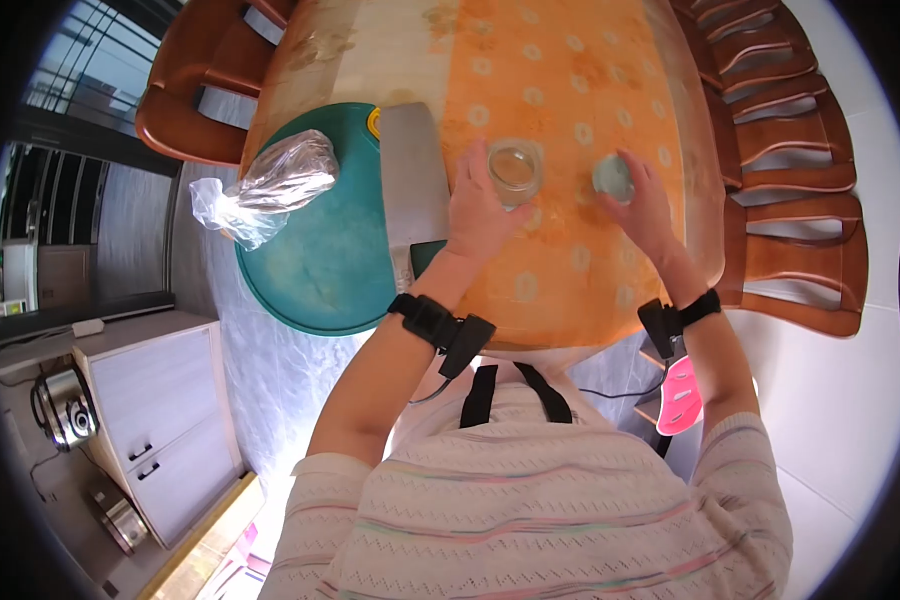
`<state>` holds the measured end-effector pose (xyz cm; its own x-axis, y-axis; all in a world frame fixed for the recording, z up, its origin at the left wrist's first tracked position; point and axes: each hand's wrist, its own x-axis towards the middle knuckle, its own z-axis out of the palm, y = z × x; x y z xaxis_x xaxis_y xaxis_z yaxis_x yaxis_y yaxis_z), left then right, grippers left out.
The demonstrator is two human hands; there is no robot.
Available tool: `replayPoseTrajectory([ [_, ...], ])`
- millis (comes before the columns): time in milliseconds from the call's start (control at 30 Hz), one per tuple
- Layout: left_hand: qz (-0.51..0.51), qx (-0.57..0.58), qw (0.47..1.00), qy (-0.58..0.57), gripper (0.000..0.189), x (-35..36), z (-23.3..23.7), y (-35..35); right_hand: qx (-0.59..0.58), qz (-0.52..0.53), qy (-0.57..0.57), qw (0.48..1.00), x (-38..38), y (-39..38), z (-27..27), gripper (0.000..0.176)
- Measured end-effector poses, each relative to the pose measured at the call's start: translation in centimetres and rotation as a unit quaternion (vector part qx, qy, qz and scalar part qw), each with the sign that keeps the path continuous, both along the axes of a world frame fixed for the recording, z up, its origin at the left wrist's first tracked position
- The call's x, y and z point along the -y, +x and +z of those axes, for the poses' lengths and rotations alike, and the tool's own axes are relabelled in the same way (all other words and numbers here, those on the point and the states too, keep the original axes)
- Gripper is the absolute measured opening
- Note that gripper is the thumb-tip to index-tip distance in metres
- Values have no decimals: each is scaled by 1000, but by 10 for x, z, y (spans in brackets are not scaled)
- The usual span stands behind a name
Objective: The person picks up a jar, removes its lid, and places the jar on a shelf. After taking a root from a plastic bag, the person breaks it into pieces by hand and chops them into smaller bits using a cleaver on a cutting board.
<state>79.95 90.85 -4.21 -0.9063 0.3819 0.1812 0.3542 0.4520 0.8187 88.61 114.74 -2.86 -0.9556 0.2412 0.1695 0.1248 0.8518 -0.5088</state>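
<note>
A small clear glass jar (515,170) stands open on the orange patterned tablecloth (560,80). My left hand (478,210) wraps around the jar's left side, fingers touching its wall. My right hand (638,205) rests further right on the cloth and grips a round pale green lid (612,178) between its fingers. The lid is apart from the jar, about a hand's width to its right. Both wrists wear black straps.
A grey flat pad (415,185) lies left of the jar, partly on a large teal round board (320,260). A clear plastic bag (270,190) sits on that board. Wooden chairs (790,150) line the table's right side and far left corner. A white cabinet (160,420) stands lower left.
</note>
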Motion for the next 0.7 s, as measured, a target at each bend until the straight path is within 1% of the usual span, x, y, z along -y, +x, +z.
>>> replayPoseTrajectory([
  [33,7,-8,1000,1,95,-2,-4,0,4,-35,64,997,-8,6,-16,65],
  [100,17,-19,1000,4,95,-4,-12,0,-18,-44,84,995,-13,16,-39,66],
  [167,18,-40,999,5,95,-5,-16,1,-37,-55,107,992,-12,25,-48,67],
  [233,29,-47,998,11,92,-7,-21,1,-54,-89,154,983,-4,28,-52,68],
  [300,38,-54,998,18,91,-7,-17,-1,-50,-93,153,983,-3,27,-53,68],
  [367,45,19,999,22,84,-6,-5,0,-43,-99,152,982,-1,29,-54,68],
  [467,41,-11,997,67,80,5,18,4,-38,-101,157,982,-2,28,-55,68],
  [600,38,-6,998,52,80,35,77,11,-68,-91,141,983,-4,27,-61,69],
  [667,28,-99,994,37,82,56,112,19,-76,-82,140,984,-5,27,-60,70],
  [700,43,-106,993,34,82,68,128,23,-65,-87,135,985,-6,27,-59,70],
])
